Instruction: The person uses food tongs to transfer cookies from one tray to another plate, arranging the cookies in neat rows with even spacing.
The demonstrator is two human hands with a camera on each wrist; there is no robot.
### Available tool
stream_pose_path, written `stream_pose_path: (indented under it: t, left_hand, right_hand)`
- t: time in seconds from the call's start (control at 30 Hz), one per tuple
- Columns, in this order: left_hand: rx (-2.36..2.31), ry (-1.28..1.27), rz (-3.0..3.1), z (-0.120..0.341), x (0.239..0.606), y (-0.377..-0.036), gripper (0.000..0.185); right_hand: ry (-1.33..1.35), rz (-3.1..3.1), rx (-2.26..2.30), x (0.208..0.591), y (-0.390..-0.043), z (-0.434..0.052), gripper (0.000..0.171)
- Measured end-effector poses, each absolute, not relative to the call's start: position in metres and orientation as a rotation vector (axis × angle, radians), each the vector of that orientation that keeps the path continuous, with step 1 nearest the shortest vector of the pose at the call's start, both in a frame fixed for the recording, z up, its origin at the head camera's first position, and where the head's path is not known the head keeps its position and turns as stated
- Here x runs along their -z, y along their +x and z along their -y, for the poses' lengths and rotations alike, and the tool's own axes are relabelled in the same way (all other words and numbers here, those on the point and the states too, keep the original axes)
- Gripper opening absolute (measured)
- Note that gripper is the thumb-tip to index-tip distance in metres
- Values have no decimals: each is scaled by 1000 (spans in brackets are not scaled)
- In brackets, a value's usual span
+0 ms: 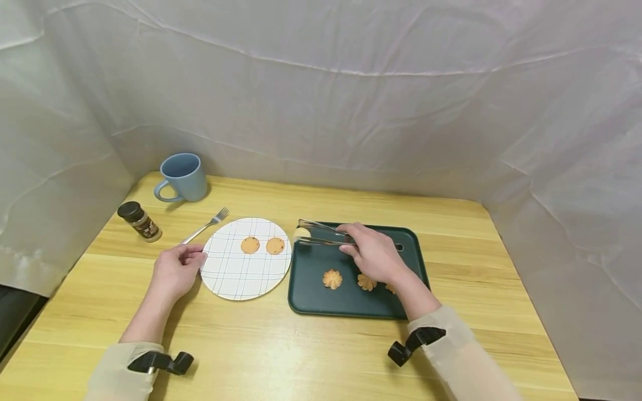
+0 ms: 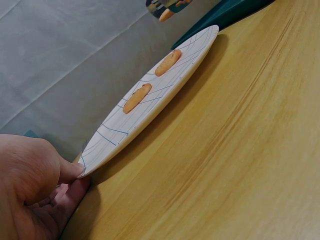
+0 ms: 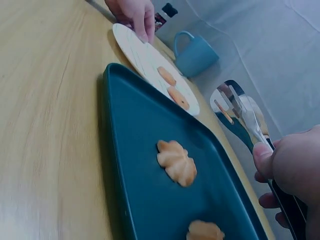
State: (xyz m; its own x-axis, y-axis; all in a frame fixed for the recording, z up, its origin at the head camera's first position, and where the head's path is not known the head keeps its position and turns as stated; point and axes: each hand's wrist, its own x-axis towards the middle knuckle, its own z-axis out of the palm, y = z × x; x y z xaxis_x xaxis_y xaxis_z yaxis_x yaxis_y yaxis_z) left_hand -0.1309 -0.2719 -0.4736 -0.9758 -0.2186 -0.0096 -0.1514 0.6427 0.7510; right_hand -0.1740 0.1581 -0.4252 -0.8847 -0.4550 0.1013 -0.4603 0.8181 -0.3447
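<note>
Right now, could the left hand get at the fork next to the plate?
Probably yes. The left hand pinches the near-left rim of the plate, and the fork lies just beyond it on bare table with nothing between; it would have to release the plate first.

Both forearms reach forward from the near edge of the worktop, each with a light sleeve. The left hand has its fingers curled in a pinch. The right hand is closed in a grip, knuckles up.
</note>
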Motion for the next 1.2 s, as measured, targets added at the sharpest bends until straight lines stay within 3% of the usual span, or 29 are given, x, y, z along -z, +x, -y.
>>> stream_pose_path:
  t: [1.2]
  left_hand:
    - [1284, 335, 2756, 272, 476, -132, 31]
  right_hand:
    - [961, 2989, -541, 434, -183, -53, 45]
